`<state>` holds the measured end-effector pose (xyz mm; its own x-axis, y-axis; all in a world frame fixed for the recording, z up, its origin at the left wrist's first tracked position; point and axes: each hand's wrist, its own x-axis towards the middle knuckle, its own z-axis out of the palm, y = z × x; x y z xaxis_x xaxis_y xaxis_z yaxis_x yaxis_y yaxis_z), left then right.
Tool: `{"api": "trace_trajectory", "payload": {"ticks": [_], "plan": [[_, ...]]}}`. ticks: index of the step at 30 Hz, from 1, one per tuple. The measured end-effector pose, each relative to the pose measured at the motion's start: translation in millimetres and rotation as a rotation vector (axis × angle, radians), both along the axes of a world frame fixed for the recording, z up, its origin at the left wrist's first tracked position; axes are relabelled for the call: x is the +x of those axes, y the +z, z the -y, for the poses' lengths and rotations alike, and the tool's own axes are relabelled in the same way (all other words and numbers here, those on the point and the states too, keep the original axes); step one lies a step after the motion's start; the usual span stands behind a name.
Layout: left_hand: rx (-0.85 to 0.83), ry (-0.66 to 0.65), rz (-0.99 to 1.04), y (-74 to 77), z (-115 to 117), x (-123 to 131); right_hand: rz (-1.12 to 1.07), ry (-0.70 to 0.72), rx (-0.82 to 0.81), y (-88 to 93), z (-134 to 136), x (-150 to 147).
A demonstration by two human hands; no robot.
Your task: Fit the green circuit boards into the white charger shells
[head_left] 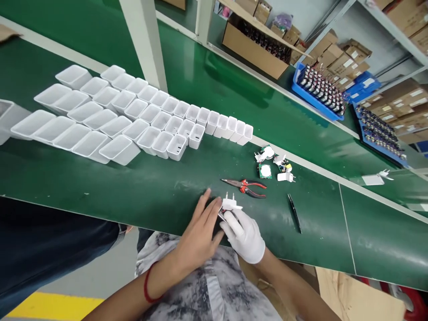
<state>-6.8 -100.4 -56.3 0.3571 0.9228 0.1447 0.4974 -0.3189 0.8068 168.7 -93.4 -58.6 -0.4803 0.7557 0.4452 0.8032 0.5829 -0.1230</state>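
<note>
My right hand (246,235), in a white glove, is closed around a white two-pin plug piece (230,204) at the front of the bench, its pins pointing away from me. My bare left hand (201,232), with a red cord at the wrist, presses its fingertips against the left side of the same piece. Part of that piece is hidden between the hands. Just beyond lie long-nose pliers (245,184) with red and black handles. Farther right, black tweezers (294,213) rest on the bench.
Several rows of white open plastic housings (117,145) stand on the green bench (160,187) at left. Circuit boards (265,170) with white plugs (286,177) lie beyond the pliers. Blue trays of parts (317,100) and a cardboard box (250,53) sit behind. Another person's dark-clothed leg (50,249) is at left.
</note>
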Motion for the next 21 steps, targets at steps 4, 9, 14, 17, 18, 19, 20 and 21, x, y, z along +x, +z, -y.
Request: {"api": "trace_trajectory", "payload": {"ticks": [4,9,14,17,18,19,20,21], "plan": [[0.063,0.011,-0.066,-3.7,7.0,-23.8,0.037,0.061,-0.004,3.9,0.5,1.0],[0.108,0.225,-0.004,-2.2,0.9,-43.9,-0.029,-0.051,0.098,25.1,4.1,2.9],[0.139,0.312,0.005,-6.9,-4.3,-47.6,0.012,0.001,-0.161,5.8,-0.4,0.3],[0.126,0.245,0.036,-4.7,-5.7,-39.8,0.019,-0.015,-0.201,-1.6,-2.4,0.9],[0.106,0.217,0.056,-2.9,-6.9,-36.3,-0.018,-0.019,-0.183,-2.5,-2.3,1.4],[0.08,0.187,0.077,-0.9,-8.5,-32.8,-0.072,-0.025,-0.164,-2.9,-1.9,1.9],[0.055,0.154,0.097,1.1,-10.7,-29.4,-0.136,-0.028,-0.147,-3.1,-1.5,2.4],[0.029,0.122,0.114,2.7,-13.2,-26.5,-0.197,-0.03,-0.137,-3.0,-1.4,2.8]]}}
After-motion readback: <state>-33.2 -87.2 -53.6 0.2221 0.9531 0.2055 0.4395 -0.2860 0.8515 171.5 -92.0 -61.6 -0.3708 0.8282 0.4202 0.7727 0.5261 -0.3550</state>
